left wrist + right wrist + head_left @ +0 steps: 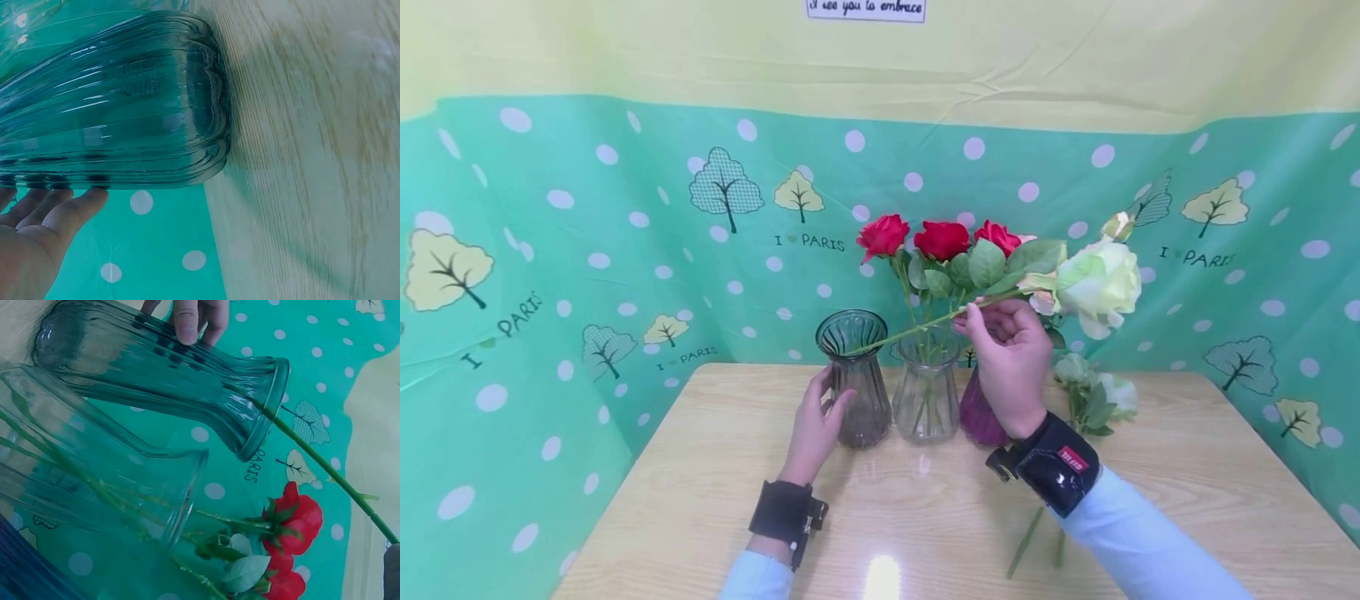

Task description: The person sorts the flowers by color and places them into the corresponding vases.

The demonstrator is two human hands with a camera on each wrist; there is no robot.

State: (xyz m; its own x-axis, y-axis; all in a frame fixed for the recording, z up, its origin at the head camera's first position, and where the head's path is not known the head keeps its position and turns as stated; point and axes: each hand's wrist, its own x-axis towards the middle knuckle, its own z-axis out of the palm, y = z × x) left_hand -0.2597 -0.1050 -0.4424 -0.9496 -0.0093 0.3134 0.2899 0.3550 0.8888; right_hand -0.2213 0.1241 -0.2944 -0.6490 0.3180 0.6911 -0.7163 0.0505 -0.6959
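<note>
My left hand (814,427) holds the left side of a smoky, ribbed glass vase (862,408), its thumb and fingers around the glass. The vase stands upright on the table and looks teal in the left wrist view. Between thumb and fingers, my right hand (1015,358) pinches the green stem of a white rose (1097,287). This stem slants down to the left, and its cut end is inside the vase's mouth, as the stem (312,453) in the right wrist view shows. The rose's bloom and a small bud lie to the right of my right hand.
Beside the smoky vase stands a clear glass vase (927,408) with red roses (942,241) in it. A purple vase (981,417) is partly hidden by my right hand. More white roses (1116,393) lie on the table's (1210,492) right part. A polka-dot cloth (625,275) hangs behind.
</note>
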